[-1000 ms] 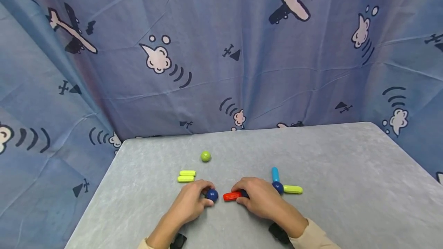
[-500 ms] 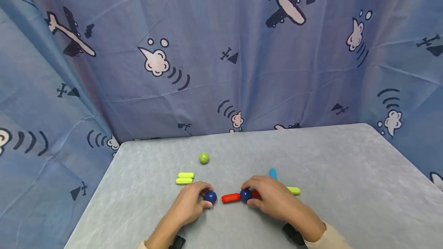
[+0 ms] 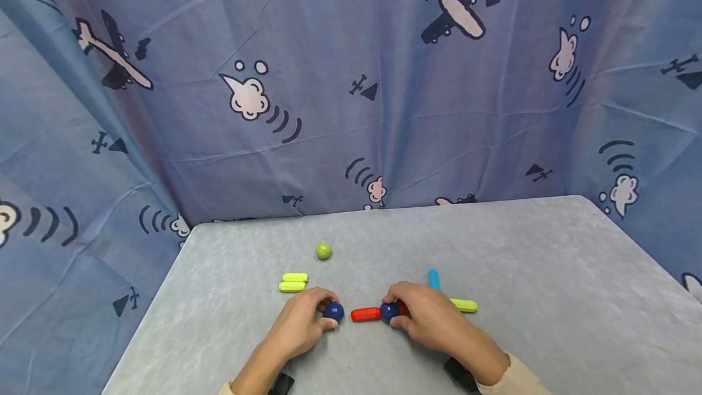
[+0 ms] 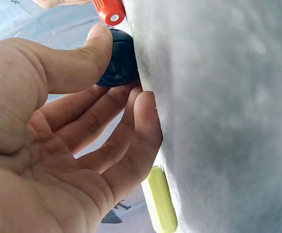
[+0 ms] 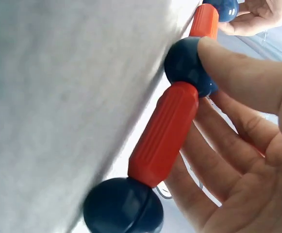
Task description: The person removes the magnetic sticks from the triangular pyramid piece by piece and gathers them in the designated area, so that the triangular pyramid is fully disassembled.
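My left hand [image 3: 298, 322] holds a dark blue ball [image 3: 334, 312] between thumb and fingers, low over the table. My right hand [image 3: 425, 316] pinches another dark blue ball [image 3: 389, 311] with thumb and fingertips. From that ball a red rod [image 3: 365, 314] points left, its end a small gap from the left hand's ball. On the other side a second red rod [image 5: 165, 133] joins it to a further blue ball [image 5: 124, 206], seen in the right wrist view. In the head view the right hand hides that further ball.
Beyond the right hand, a light blue rod [image 3: 434, 279] and a yellow-green rod [image 3: 464, 305] show. Two yellow-green rods [image 3: 293, 282] lie side by side past the left hand. A green ball [image 3: 323, 251] sits farther back on the grey table [image 3: 521, 261], before a blue patterned curtain [image 3: 329, 78].
My right hand has shifted right along the chain, uncovering the ball it pinches and covering the one farther right. The left hand stays nearly still with its ball.
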`<act>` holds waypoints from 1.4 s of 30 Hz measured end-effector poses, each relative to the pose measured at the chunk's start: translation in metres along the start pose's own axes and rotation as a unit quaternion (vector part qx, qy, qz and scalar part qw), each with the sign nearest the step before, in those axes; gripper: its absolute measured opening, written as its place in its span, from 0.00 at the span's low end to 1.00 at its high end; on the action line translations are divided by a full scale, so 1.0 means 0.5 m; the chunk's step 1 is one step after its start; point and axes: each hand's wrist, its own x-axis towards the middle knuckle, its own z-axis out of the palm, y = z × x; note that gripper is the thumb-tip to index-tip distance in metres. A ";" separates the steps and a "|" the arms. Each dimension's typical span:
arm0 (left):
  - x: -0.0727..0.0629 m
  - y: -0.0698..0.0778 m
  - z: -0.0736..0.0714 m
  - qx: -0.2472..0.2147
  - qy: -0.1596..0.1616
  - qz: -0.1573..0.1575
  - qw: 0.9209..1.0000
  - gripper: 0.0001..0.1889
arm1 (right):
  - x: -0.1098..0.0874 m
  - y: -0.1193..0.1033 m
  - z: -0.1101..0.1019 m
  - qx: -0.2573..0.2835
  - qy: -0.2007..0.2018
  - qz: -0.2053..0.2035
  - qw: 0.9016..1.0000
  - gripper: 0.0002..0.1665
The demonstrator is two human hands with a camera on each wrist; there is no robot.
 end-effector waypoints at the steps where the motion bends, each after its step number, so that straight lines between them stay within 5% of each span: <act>1: 0.000 0.000 0.000 0.001 0.001 0.000 1.000 0.16 | 0.000 0.000 0.000 0.000 0.000 0.000 1.000 0.15; 20: 0.026 0.015 -0.014 -0.003 0.013 -0.008 1.000 0.16 | 0.004 -0.019 0.009 -0.062 0.024 0.023 0.998 0.14; 32: 0.092 0.026 -0.071 0.001 0.038 0.002 0.999 0.16 | 0.004 -0.019 0.009 -0.069 0.039 0.018 0.997 0.14; 42: 0.147 0.010 -0.078 0.018 0.040 0.006 0.999 0.16 | 0.005 -0.012 0.006 -0.050 0.040 0.011 0.998 0.14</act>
